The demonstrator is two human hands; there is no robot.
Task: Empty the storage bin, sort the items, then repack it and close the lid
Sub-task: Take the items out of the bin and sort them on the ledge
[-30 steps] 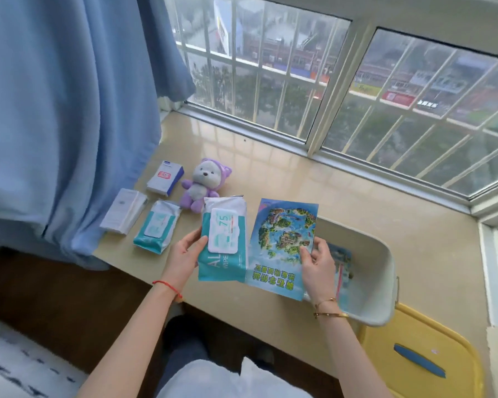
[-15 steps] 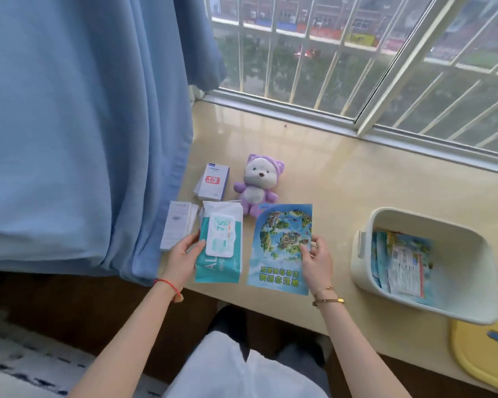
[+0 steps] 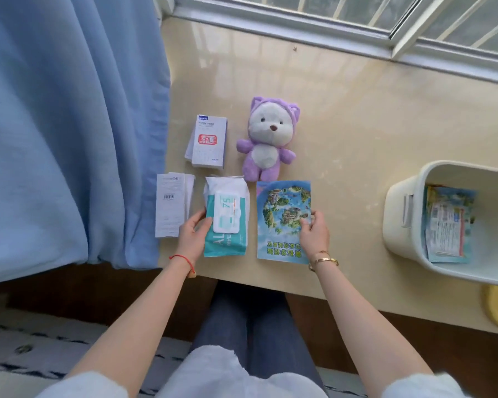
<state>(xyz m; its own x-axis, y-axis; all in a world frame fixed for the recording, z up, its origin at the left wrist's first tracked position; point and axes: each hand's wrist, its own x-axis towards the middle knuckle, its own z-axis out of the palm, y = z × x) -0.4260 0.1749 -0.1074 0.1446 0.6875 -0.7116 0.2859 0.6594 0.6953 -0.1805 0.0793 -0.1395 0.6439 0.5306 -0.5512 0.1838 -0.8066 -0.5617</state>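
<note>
On sill (image 3: pixel 357 133), booklet (image 3: pixel 282 222) lengthwise, title nearest.

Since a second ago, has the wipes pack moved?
Yes. The wipes pack, in the left hand, came down onto the windowsill, just below the boxed item.

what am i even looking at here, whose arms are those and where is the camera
There is no machine here: the arms belong to a person wearing a camera on their head, so you look down at their own hands and lap. They are at a sill under a window, sorting things out of a white storage bin, which has leaflets left in it. The left hand grips a teal wipes pack; the right hand holds a picture booklet. Both items lie flat. Behind them are a purple plush toy and a small white box; a second white box lies by the blue curtain.
</note>
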